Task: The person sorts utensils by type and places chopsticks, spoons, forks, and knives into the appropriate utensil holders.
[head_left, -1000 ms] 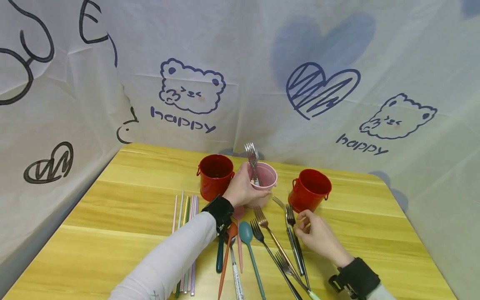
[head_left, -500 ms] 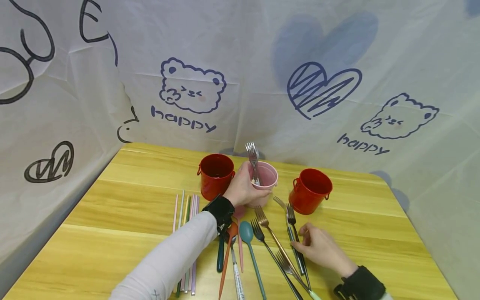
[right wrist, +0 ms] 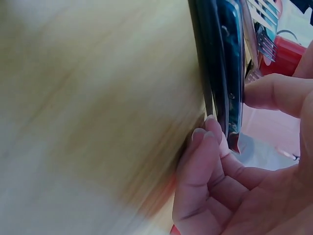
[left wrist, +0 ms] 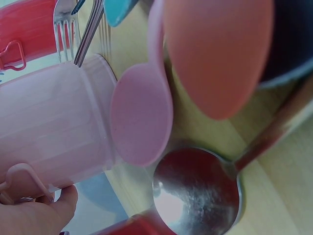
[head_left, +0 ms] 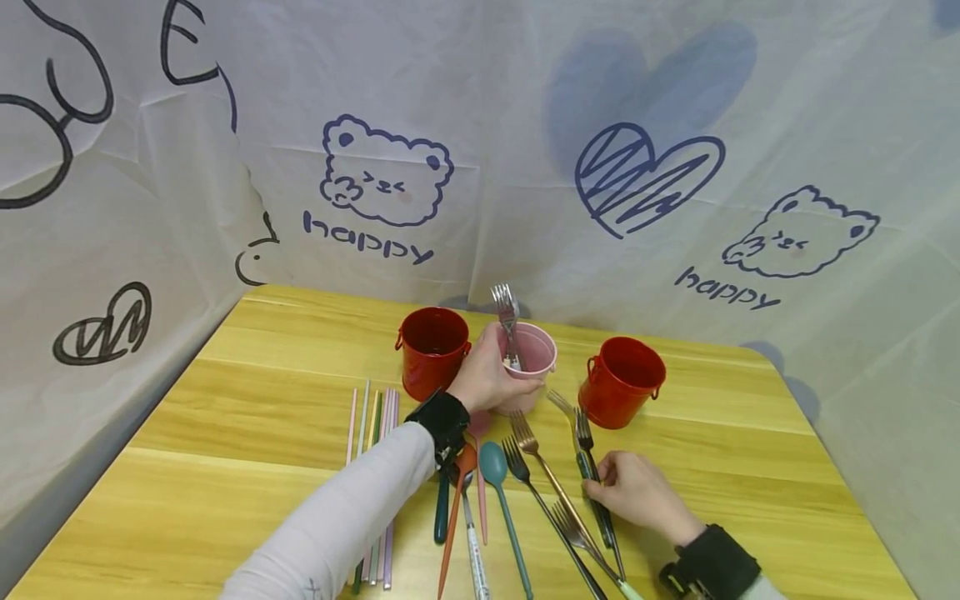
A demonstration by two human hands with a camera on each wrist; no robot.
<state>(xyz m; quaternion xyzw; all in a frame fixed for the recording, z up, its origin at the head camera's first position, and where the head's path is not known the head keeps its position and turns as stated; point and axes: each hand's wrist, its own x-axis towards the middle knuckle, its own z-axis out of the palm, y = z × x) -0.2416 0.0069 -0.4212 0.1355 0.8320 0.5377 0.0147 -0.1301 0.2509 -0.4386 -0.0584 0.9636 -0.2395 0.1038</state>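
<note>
My left hand [head_left: 483,375] grips the pink bucket [head_left: 519,403] from its left side, thumb across the front. Silver forks [head_left: 507,310] stand in that bucket, tines up. To the right, my right hand [head_left: 639,498] pinches two dark-handled forks side by side near the table. Its thumb presses the teal patterned handle [right wrist: 234,73], while its curled fingertips meet the black handle [right wrist: 211,58] on the opposite side. The black fork's tines [head_left: 583,427] point toward the right red bucket [head_left: 618,396].
Another red bucket [head_left: 431,367] stands left of the pink one. Several straws [head_left: 375,450] lie at the left. Between them and my right hand lie spoons, including an orange spoon [head_left: 457,500] and a teal spoon [head_left: 495,467], then a gold fork [head_left: 543,462] and more forks.
My right hand has slid down from near the fork heads to the handles and now pinches them; the handles have shifted slightly together. The left hand stays on the pink bucket.
</note>
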